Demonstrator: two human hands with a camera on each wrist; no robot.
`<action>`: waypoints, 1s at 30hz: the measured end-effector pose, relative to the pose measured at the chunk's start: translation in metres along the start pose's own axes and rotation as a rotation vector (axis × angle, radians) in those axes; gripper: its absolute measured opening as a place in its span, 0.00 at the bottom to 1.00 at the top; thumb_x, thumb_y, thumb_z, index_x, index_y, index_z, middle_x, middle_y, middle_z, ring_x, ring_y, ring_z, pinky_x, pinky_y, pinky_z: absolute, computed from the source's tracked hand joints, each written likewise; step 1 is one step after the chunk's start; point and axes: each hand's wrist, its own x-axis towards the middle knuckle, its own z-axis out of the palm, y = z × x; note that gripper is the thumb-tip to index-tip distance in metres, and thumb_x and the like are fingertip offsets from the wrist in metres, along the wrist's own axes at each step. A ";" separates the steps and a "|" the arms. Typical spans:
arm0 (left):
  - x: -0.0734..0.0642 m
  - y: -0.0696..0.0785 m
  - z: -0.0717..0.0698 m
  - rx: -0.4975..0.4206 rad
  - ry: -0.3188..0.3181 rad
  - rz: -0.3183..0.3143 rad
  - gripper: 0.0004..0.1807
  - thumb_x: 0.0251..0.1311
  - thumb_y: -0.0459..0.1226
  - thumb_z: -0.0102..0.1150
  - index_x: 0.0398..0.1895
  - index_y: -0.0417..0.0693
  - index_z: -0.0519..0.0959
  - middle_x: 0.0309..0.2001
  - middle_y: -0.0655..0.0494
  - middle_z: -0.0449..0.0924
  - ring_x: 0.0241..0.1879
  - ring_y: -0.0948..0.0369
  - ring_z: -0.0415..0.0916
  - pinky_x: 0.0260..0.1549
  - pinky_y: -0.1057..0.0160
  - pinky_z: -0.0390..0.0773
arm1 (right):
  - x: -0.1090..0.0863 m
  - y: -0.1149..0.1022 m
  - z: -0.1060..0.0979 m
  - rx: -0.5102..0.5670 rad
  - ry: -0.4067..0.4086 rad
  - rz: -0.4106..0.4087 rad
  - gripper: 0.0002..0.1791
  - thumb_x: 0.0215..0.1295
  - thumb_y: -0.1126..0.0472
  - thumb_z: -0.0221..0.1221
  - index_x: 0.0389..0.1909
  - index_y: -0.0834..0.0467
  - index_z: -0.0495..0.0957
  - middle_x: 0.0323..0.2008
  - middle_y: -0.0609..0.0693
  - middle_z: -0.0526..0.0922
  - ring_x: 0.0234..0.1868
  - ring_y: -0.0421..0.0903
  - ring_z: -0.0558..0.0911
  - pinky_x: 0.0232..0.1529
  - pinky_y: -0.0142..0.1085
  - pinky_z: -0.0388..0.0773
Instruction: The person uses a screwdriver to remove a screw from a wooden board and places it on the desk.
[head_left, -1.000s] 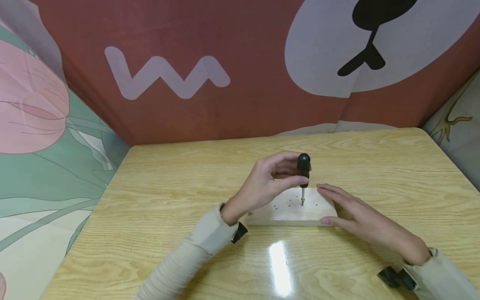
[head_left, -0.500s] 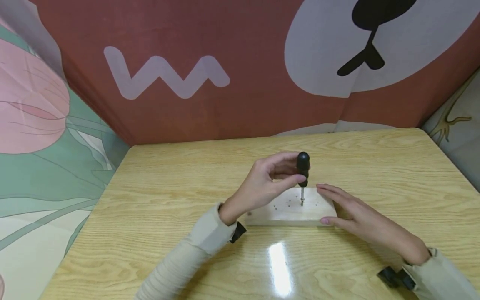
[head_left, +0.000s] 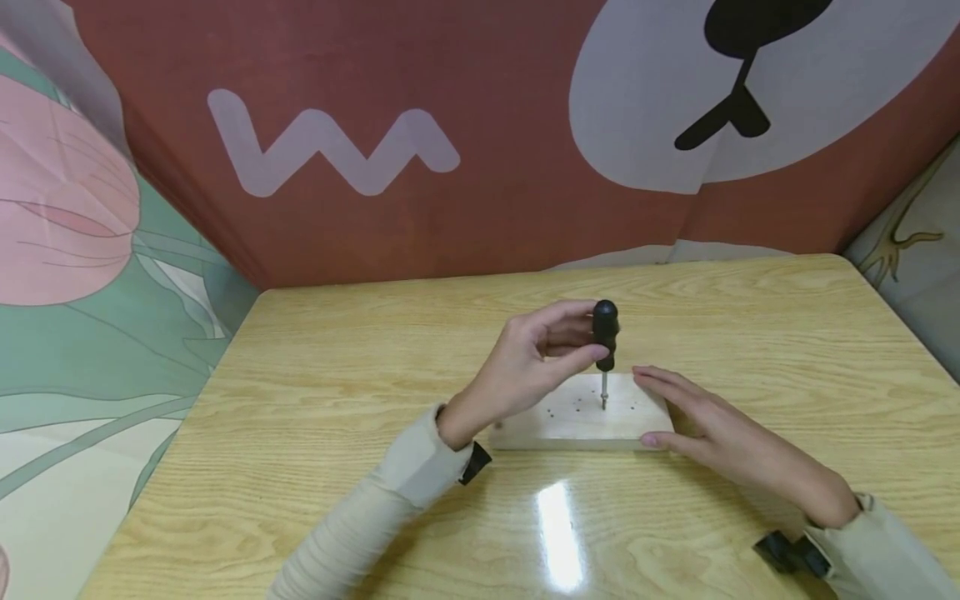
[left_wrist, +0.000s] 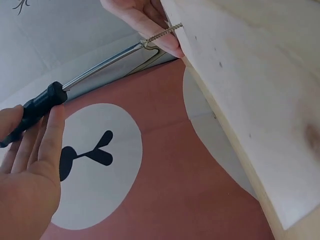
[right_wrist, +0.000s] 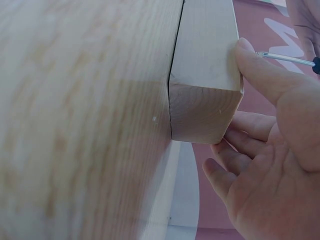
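My left hand grips the black handle of a screwdriver, thumb on one side and fingers on the other. The screwdriver stands nearly upright over a pale wooden block. In the left wrist view, its tip meets the head of a threaded screw, whose lower end is in the block's top face; much of the thread shows above the wood. My right hand holds the block's right end, thumb on the near side and fingertips at the far edge. Several small dark holes dot the top face.
The block lies flat on a wood-grain table. Behind the table hangs a red printed cloth, with patterned cloths at both sides. Small black devices sit at both wrists.
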 end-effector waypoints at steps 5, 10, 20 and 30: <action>0.001 0.000 0.002 -0.026 0.039 -0.003 0.23 0.58 0.25 0.66 0.57 0.34 0.76 0.47 0.37 0.84 0.43 0.55 0.86 0.42 0.62 0.87 | 0.000 0.001 0.000 0.007 -0.001 0.002 0.42 0.65 0.46 0.63 0.74 0.61 0.60 0.73 0.61 0.62 0.71 0.65 0.65 0.61 0.63 0.69; 0.000 -0.001 0.004 -0.058 0.055 -0.021 0.21 0.59 0.25 0.64 0.57 0.33 0.75 0.48 0.35 0.83 0.46 0.55 0.85 0.44 0.61 0.87 | -0.001 0.002 0.000 0.007 0.008 -0.010 0.42 0.65 0.48 0.64 0.74 0.60 0.60 0.73 0.61 0.63 0.71 0.65 0.65 0.60 0.63 0.69; -0.003 0.005 -0.001 -0.028 -0.041 -0.060 0.21 0.65 0.26 0.59 0.62 0.36 0.74 0.53 0.39 0.83 0.50 0.57 0.85 0.49 0.61 0.85 | -0.002 0.000 -0.001 0.040 -0.016 0.020 0.42 0.66 0.46 0.62 0.76 0.55 0.57 0.75 0.58 0.60 0.73 0.63 0.62 0.60 0.58 0.68; -0.001 0.003 0.002 -0.034 0.025 -0.057 0.20 0.61 0.27 0.64 0.57 0.36 0.76 0.48 0.38 0.84 0.46 0.57 0.85 0.45 0.63 0.86 | -0.001 0.001 0.000 0.023 -0.005 0.001 0.42 0.66 0.46 0.63 0.75 0.57 0.59 0.74 0.59 0.61 0.72 0.64 0.64 0.60 0.61 0.69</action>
